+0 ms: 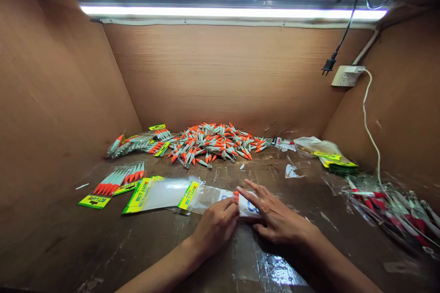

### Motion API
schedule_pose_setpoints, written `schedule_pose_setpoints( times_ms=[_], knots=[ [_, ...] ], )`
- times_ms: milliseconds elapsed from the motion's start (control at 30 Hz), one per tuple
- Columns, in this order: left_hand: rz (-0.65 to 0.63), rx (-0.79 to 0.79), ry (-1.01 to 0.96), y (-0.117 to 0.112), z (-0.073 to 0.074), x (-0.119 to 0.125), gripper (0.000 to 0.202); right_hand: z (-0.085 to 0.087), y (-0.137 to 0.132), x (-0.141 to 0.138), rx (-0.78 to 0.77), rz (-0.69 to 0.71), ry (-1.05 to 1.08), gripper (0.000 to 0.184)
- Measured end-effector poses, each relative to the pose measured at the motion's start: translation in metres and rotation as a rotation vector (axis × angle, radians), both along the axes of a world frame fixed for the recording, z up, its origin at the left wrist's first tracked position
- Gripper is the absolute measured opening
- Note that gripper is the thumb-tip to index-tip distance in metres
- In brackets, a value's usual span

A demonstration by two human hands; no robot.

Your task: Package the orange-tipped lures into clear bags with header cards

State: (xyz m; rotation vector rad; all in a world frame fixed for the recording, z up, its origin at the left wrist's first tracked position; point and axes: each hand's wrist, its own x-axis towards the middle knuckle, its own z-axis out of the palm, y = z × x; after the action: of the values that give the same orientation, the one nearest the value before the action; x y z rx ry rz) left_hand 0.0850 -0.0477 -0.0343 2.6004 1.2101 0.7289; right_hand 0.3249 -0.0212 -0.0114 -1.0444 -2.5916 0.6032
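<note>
My left hand [216, 225] rests on the brown bench with fingers curled, pinching the end of a clear plastic bag [202, 197] with a yellow-green header card. My right hand [275, 217] lies beside it, fingers stretched flat on a white-and-blue item [248, 208] with an orange tip at the bag's mouth. Another empty clear bag [154, 194] lies just left of it. A pile of orange-tipped grey fishing lures [211, 144] sits at the back centre.
Packed lure bags lie at left [117, 181] and back left [134, 144]. Header cards and bags [330, 155] are at back right, more lures in plastic [388, 206] at right. A wall socket [347, 75] and white cable hang on the right wall.
</note>
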Motion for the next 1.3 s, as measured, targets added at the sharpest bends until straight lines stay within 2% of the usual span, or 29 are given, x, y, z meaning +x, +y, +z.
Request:
schedule_pose_setpoints(
  times_ms=[200, 267, 333, 400, 533, 733, 833, 967, 1067, 1300],
  knots=[
    [-0.048, -0.011, -0.063, -0.001, 0.004, -0.002, 0.017, -0.004, 0.007, -0.002, -0.005, -0.016, 0.049, 0.066],
    [-0.033, -0.016, -0.022, 0.005, 0.006, -0.012, 0.036, -0.006, 0.009, -0.001, -0.003, -0.024, 0.079, 0.060],
    [0.057, -0.037, 0.062, 0.014, 0.007, -0.028, 0.060, -0.009, 0.010, -0.001, -0.009, -0.034, 0.101, 0.058],
    [0.165, -0.110, 0.172, 0.023, 0.006, -0.044, 0.072, -0.011, 0.011, 0.000, -0.027, -0.046, 0.110, 0.058],
    [0.231, -0.215, 0.300, 0.025, 0.004, -0.060, 0.071, -0.013, 0.014, 0.001, -0.072, -0.068, 0.113, 0.060],
    [0.328, -0.187, 0.323, 0.006, 0.010, -0.047, 0.069, -0.015, 0.017, 0.002, -0.081, -0.070, 0.125, 0.065],
    [0.300, -0.222, 0.325, 0.003, 0.009, -0.050, 0.073, -0.015, 0.017, 0.003, -0.102, -0.057, 0.132, 0.064],
    [0.208, -0.284, 0.330, 0.001, 0.001, -0.058, 0.078, -0.012, 0.019, 0.008, -0.143, -0.042, 0.144, 0.062],
    [0.187, -0.284, 0.333, -0.002, -0.004, -0.061, 0.078, -0.009, 0.021, 0.014, -0.158, -0.007, 0.149, 0.063],
    [0.154, -0.257, 0.318, -0.007, 0.000, -0.058, 0.079, -0.002, 0.024, 0.024, -0.210, 0.027, 0.188, 0.064]
  ],
)
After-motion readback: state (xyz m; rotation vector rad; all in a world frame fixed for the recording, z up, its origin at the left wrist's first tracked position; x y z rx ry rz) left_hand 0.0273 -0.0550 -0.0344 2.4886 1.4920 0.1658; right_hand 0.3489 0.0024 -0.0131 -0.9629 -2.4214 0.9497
